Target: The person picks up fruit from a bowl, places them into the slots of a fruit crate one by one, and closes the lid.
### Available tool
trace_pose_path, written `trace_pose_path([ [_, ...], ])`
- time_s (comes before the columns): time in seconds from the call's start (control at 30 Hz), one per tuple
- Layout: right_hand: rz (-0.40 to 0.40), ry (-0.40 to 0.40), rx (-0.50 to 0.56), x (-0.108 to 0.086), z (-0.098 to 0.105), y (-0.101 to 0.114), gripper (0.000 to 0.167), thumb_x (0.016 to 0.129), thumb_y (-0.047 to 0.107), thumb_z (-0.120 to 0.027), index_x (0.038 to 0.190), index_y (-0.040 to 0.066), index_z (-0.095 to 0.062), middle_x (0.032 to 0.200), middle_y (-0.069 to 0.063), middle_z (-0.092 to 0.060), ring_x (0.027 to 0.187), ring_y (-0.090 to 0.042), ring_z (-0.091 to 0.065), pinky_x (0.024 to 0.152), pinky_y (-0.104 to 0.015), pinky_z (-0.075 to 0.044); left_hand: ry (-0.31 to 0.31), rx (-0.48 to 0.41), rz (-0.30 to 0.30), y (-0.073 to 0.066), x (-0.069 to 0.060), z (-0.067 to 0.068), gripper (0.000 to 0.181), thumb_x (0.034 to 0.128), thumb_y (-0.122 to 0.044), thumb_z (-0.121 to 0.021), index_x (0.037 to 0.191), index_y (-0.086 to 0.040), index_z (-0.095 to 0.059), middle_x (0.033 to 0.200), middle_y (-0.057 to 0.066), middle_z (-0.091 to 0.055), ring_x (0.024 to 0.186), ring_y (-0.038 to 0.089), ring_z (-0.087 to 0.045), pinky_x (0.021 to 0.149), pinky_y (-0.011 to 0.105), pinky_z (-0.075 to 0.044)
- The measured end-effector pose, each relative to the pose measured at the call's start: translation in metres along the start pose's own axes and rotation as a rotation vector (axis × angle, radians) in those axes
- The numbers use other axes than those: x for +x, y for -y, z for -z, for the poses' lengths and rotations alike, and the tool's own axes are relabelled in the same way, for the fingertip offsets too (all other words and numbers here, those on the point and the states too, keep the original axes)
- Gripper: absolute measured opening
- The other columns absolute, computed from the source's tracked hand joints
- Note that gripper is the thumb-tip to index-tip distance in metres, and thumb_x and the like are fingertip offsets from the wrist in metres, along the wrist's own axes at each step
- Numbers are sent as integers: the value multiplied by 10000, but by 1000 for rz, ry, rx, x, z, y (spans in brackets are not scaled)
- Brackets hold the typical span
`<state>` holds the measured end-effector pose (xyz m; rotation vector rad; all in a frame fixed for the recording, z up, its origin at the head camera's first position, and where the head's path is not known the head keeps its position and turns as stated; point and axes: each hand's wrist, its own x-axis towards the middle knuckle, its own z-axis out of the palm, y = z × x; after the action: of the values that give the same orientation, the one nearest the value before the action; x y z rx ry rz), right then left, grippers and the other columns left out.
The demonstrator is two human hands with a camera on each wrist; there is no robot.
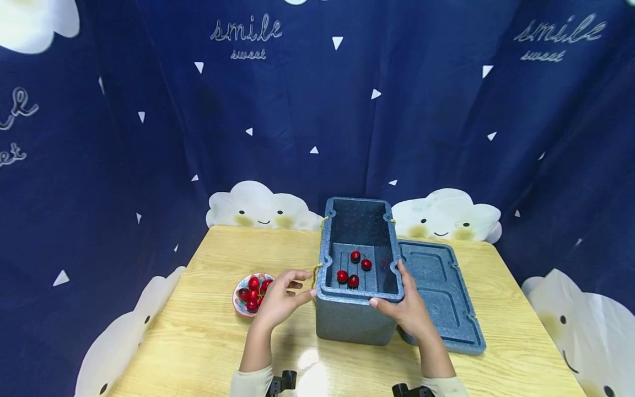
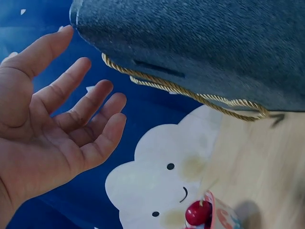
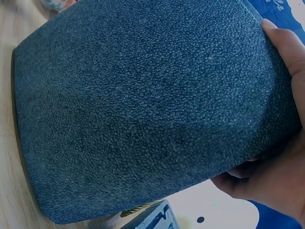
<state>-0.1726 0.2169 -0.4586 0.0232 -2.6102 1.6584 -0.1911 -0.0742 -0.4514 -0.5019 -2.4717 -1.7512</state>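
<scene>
The box [image 1: 353, 320] is standing between the hands, its long axis running away from the person toward the far curtain [image 1: 278, 99]. The right hand [image 1: 410, 306] is the closer one, gripping the near right corner, its thumb lying over the front rim and its fingers bearing on the side. The left hand [image 1: 281, 298] is reaching to the left side with loosely parted fingers, holding nothing, close by the gold rope [image 1: 315, 275]; whether it is touching, I can't tell. Four cherries [image 1: 366, 264] are lying inside on the floor of the box. On the wooden table [image 1: 188, 336], a bowl [image 1: 238, 310] of cherries is sitting left, a lid [image 1: 439, 275] lying right, and the dark blue curtain is hanging all around
</scene>
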Motion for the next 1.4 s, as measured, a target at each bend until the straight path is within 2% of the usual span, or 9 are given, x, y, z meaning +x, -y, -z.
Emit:
trace_pose_path([
  [0.2, -10, 5, -4, -3, 0, -2, 1115, 713, 324, -803, 1503, 163, -33, 1510, -205, -66, 1314, -433, -189, 994, -613, -207, -15, 21, 63, 12, -9, 5, 330, 792, -241, -746, 1083, -115, -650, 1100, 79, -595, 954, 315, -566, 807, 460, -456],
  [0.4, -13, 11, 12, -3, 1, -1, 1118, 716, 331, -802, 1504, 175, -24, 1512, -205, -57, 1318, -436, -176, 990, -617, -209, -51, 22, 88, 20, -15, 10, 325, 780, -219, -761, 1069, -113, -656, 1098, 52, -604, 943, 278, -564, 810, 440, -449],
  [0.7, 4, 10, 31, -1, 2, -2, 1114, 720, 303, -802, 1503, 163, -23, 1509, -211, -62, 1319, -427, -179, 999, -607, -203, -87, 13, 169, 32, -21, 18, 322, 780, -223, -764, 1064, -119, -657, 1075, 34, -597, 931, 289, -556, 750, 365, -461],
  [0.83, 7, 7, 23, 0, 3, -2, 1115, 720, 311, -802, 1503, 162, -23, 1509, -209, -65, 1317, -429, -184, 996, -609, -205, -96, -22, 212, 30, -24, 23, 309, 796, -202, -751, 1075, -115, -649, 1061, 22, -600, 946, 287, -559, 711, 334, -478],
  [0.97, 3, 12, 18, 1, 3, -1, 1122, 716, 330, -806, 1504, 171, -22, 1514, -196, -65, 1325, -418, -174, 1001, -607, -196, -131, -47, 242, 35, -26, 30, 301, 798, -90, -735, 1079, -49, -635, 1050, 78, -611, 936, 300, -575, 741, 359, -477],
  [1.0, 3, 13, 16, 1, 3, 0, 1124, 714, 334, -807, 1504, 174, -24, 1515, -194, -66, 1327, -416, -170, 1003, -606, -194, -147, -43, 244, 43, -26, 32, 308, 793, -90, -741, 1079, -48, -635, 1046, 76, -611, 929, 295, -576, 750, 352, -471],
  [1.07, 2, 15, 14, 2, 2, 0, 1126, 713, 341, -808, 1504, 179, -22, 1516, -192, -66, 1329, -412, -167, 1005, -603, -190, -170, -31, 255, 48, -26, 37, 318, 792, -70, -738, 1088, -31, -629, 1054, 100, -611, 926, 293, -580, 770, 358, -464],
  [1.27, 16, 7, -7, 1, 1, -2, 1112, 719, 343, -799, 1505, 184, -29, 1514, -196, -76, 1331, -425, -150, 995, -621, -189, -201, 20, 299, 59, -29, 49, 369, 805, -148, -740, 1142, -52, -622, 1165, 140, -584, 992, 313, -567, 765, 348, -477],
  [1.4, 6, 6, 1, 1, 0, -3, 1115, 714, 340, -803, 1505, 189, -31, 1512, -197, -85, 1328, -422, -167, 999, -613, -194, -208, 40, 325, 63, -30, 55, 396, 802, -187, -744, 1152, -53, -616, 1174, 149, -580, 1013, 333, -551, 762, 359, -469],
])
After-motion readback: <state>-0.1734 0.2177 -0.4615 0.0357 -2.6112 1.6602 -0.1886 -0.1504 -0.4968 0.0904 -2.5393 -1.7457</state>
